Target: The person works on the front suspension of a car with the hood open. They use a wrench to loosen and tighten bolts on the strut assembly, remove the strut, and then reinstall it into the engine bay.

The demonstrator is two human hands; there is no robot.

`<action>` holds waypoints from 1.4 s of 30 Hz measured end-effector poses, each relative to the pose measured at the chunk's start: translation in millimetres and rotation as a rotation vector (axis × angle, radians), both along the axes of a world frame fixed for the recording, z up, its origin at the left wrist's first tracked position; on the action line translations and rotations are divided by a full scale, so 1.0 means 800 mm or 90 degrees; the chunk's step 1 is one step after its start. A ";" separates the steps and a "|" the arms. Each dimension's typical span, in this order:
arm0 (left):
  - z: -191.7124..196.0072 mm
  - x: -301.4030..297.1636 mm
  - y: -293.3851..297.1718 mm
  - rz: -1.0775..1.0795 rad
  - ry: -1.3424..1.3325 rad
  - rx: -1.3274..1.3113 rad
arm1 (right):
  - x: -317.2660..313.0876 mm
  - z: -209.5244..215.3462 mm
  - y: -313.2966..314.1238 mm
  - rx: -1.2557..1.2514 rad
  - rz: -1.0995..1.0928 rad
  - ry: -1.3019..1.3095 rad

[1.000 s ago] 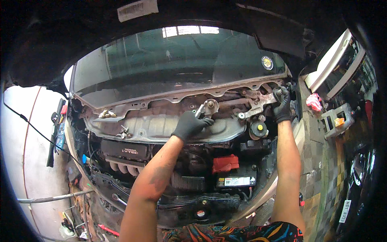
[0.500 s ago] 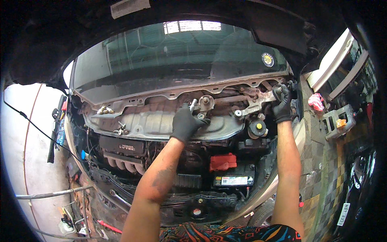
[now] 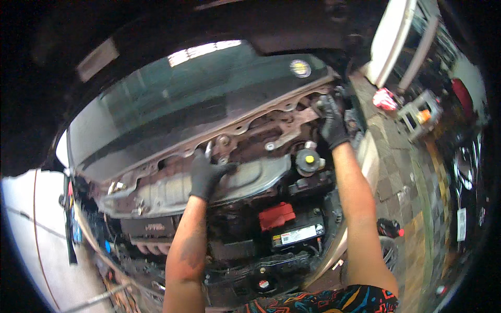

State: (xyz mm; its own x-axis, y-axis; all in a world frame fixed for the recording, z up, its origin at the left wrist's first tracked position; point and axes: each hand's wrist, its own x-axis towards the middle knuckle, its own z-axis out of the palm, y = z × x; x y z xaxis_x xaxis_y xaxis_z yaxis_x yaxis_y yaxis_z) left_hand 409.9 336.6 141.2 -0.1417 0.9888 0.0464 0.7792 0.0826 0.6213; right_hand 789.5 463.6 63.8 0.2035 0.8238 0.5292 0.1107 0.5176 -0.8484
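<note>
A dirty metal wiper linkage (image 3: 298, 121) lies in the cowl recess below the windshield, with a round pivot (image 3: 224, 140) near its left end. My right hand (image 3: 332, 125), in a black glove, is wrapped round the linkage's right end. My left hand (image 3: 205, 175), gloved too, is closed at the left end beside a short pale metal rod (image 3: 209, 149). Its thumb points right over the grey cowl panel (image 3: 169, 192); its other fingers are partly hidden. Motion blurs both hands slightly.
The raised hood (image 3: 172, 23) hangs overhead, above the windshield (image 3: 193, 91). Nearer me are a reservoir with a yellow cap (image 3: 310, 159), a red cover (image 3: 276, 216) and the battery (image 3: 297, 235). Small metal parts (image 3: 140, 208) rest on the panel. A concrete block (image 3: 417, 116) stands at right.
The whole view has tilted and shifted, so the car appears rotated and further left. Both hands stay at the two ends of the linkage, which has not clearly moved within the recess.
</note>
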 end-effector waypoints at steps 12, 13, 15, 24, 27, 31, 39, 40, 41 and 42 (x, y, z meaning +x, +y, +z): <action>-0.009 -0.020 0.013 -0.112 -0.101 0.017 | -0.044 0.015 -0.091 -0.244 0.006 0.350; -0.013 -0.026 0.015 -0.113 -0.118 0.011 | -0.046 0.014 -0.088 -0.265 0.034 0.390; -0.019 -0.031 0.014 -0.112 -0.153 -0.011 | -0.045 0.012 -0.086 -0.282 0.076 0.462; -0.049 -0.044 0.025 -0.149 -0.150 0.006 | -0.043 -0.001 -0.082 -0.209 0.183 0.622; -0.049 -0.050 0.023 -0.133 -0.125 0.026 | -0.038 0.013 -0.084 -0.216 0.172 0.547; -0.044 -0.047 0.023 -0.139 -0.190 -0.001 | -0.044 0.024 -0.084 -0.182 0.087 0.393; -0.016 -0.031 0.019 -0.142 -0.222 -0.043 | -0.032 0.000 -0.073 -0.071 -0.007 0.096; -0.014 -0.024 0.020 -0.155 -0.229 -0.052 | -0.023 -0.017 -0.064 -0.013 -0.084 -0.035; -0.018 -0.018 0.021 -0.158 -0.222 -0.029 | -0.017 -0.030 -0.059 0.042 -0.162 -0.166; -0.020 -0.022 0.015 -0.148 -0.210 -0.006 | -0.028 -0.011 -0.069 -0.095 -0.013 0.101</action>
